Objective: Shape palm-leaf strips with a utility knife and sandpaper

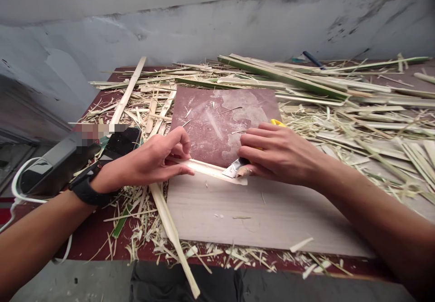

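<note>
Between thumb and fingers, my left hand (pixel 163 157) pinches one end of a pale split bamboo strip (pixel 207 168), which slants down to the right over the board. My right hand (pixel 272 152) is wrapped round a utility knife with a yellow handle (pixel 277 122). Its blade (pixel 231 168) rests against the strip close to the right end, and my right thumb, which seems to wear a tan covering (pixel 243 171), is beside the blade. Most of the knife handle is hidden by my fingers.
A pale wooden board (pixel 244 211) and a dark red scuffed panel (pixel 204 121) lie on the table. A long bamboo strip (pixel 170 225) overhangs the front edge. Shavings and green bamboo lengths (pixel 288 78) cover the back and right. A black phone (pixel 122 143) lies left.
</note>
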{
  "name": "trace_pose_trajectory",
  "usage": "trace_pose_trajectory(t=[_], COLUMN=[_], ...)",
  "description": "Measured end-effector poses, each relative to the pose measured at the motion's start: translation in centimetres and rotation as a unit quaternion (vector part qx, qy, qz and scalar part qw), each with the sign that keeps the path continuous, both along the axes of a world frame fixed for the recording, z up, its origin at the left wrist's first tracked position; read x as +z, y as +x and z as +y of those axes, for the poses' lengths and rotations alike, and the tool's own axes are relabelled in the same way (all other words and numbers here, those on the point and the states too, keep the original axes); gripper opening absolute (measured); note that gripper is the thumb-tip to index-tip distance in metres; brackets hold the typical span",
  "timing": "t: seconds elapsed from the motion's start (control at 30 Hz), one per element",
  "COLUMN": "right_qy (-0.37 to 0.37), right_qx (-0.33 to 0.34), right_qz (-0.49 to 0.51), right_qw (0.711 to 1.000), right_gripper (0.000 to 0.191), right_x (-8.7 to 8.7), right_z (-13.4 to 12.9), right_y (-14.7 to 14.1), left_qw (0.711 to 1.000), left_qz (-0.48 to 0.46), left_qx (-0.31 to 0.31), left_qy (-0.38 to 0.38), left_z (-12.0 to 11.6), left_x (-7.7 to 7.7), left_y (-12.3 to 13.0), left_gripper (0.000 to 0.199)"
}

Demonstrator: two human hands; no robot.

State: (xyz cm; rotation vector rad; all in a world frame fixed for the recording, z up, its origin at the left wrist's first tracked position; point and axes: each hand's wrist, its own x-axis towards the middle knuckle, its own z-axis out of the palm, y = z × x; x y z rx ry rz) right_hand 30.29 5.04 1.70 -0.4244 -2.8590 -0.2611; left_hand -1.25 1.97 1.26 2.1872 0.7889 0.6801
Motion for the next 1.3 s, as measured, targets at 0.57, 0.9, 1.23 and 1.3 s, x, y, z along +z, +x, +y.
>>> trace_pose_trajectory(t=[0.57,0.9,1.23,1.3], right_qy=[-0.028,0.021,0.050,0.057], right_qx=[-0.017,-0.031,-0.044,-0.040], right_qz=[0.003,0.006,0.023,0.026], right_qw=[0.999,0.999,0.998,0.997], right_gripper=[0.041,0.043,0.046,0.046], right_x=[0.18,-0.39,-0.09,-0.19], right_z=[-0.07,-0.28,-0.57,-0.57], right_y=[0.30,-0.12,-0.45,-0.53], left_qw=[0.999,0.998,0.998,0.999], left_qz=[0.012,0.026,0.022,0.020], left_qx=[0.009,0.010,0.022,0.021], left_qy=[0.040,0.049,0.050,0.045], left_z=[-0.02,-0.08,-0.34,-0.30], left_x=[0.20,0.07,0.15,0.09], left_y=[0.11,0.11,0.31,0.28], left_gripper=[0.030,0.028,0.028,0.028])
